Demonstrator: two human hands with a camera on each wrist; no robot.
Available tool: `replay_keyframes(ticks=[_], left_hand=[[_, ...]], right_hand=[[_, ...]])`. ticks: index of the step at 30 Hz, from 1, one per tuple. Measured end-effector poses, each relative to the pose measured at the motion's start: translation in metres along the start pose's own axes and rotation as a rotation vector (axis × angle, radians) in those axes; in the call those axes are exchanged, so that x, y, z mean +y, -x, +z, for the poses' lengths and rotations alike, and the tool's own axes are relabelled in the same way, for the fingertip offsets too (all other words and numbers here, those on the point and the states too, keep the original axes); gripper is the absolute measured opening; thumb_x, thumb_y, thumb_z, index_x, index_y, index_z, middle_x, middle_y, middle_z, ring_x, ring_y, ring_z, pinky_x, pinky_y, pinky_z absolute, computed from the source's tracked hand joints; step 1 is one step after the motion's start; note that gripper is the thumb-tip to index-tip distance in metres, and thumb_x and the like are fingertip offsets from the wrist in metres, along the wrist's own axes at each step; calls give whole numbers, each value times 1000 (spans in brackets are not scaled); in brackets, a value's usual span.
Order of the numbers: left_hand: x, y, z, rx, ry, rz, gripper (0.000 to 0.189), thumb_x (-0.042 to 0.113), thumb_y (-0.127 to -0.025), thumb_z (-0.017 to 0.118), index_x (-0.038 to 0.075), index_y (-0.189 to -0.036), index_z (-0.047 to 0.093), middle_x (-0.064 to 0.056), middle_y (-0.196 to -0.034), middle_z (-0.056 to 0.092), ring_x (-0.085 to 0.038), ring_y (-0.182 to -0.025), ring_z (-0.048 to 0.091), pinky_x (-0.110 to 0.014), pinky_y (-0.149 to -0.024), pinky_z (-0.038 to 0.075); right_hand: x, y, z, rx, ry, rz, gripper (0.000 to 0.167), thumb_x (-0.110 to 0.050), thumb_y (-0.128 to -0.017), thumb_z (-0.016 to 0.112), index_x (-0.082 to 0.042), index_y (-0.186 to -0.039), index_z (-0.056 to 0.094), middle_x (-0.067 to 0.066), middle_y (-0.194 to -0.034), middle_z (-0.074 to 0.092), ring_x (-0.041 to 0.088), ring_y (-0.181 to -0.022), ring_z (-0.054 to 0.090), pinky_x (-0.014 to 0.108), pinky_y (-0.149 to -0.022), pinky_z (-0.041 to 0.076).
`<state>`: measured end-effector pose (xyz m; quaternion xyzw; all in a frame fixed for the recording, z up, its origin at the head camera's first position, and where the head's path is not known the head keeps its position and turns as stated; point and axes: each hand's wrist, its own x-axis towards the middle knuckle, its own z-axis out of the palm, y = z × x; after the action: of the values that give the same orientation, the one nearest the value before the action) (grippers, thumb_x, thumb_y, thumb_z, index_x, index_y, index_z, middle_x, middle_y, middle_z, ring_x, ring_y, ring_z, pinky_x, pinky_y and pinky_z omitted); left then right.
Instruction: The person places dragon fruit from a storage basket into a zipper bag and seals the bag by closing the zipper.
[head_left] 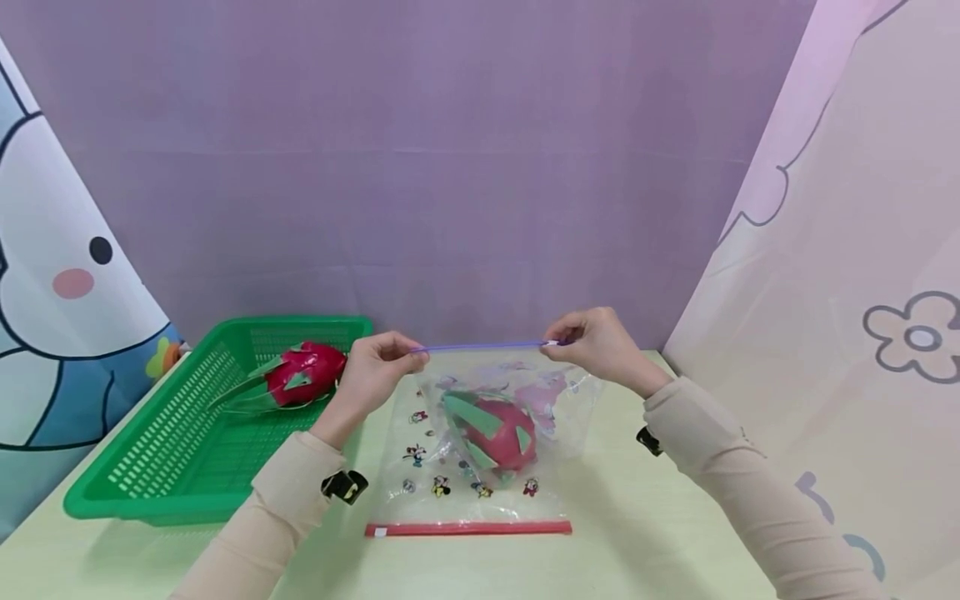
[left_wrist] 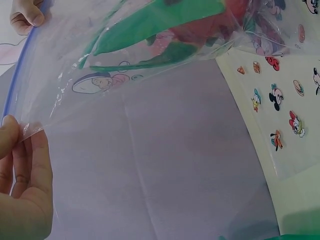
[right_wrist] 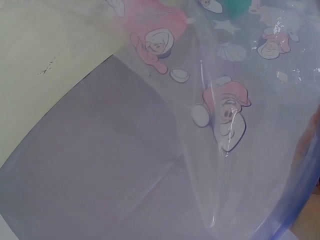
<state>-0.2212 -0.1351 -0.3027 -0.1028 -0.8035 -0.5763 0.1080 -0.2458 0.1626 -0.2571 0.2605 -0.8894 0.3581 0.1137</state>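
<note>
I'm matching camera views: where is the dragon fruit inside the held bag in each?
Head: dragon fruit below centre, inside the bag.
Left wrist: dragon fruit along the top, cut off by the frame.
Right wrist: dragon fruit at the top edge, partly visible.
Shared landmark: the bag's blue zip strip.

Two hands show, one left hand [head_left: 378, 365] and one right hand [head_left: 600, 346], along with two sleeves [head_left: 738, 467], two black wrist fittings [head_left: 344, 486] and two clear bags, one blue-edged bag [head_left: 577, 408] and one red-edged bag [head_left: 397, 504]. The red-and-green fruits come to two, one basket fruit [head_left: 306, 373] and one bagged fruit [head_left: 513, 437], with one green basket [head_left: 202, 507], one table [head_left: 622, 508] and three hangings [head_left: 450, 183]. Small printed figures [head_left: 440, 486] on the red-edged bag number at least six, though overlapping film makes their full count uncertain.
</note>
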Motion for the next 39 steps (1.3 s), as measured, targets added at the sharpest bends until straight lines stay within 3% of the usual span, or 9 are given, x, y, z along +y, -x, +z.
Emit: replay_keyframes(ticks=[22,39], left_hand=[[-3,-1,-2,1,-16,-15,15,16,-84,66,4,-92,67,-7,-87,69,-21,-80,66,-35,-80,52],[-5,-3,-4,-4,-14,-4,15,15,-85,66,3,-93,67,-7,-87,69,-15,-77,65,-34,-80,53]], right_hand=[[12,5,-5,8,14,20,4,-14,-75,74,-12,-78,72,0,-70,66,11,-59,57,22,-54,47],[16,11,-14,7,5,47,4,-16,-77,72,-12,-79,72,0,-72,67,12,-62,58,24,-56,48]])
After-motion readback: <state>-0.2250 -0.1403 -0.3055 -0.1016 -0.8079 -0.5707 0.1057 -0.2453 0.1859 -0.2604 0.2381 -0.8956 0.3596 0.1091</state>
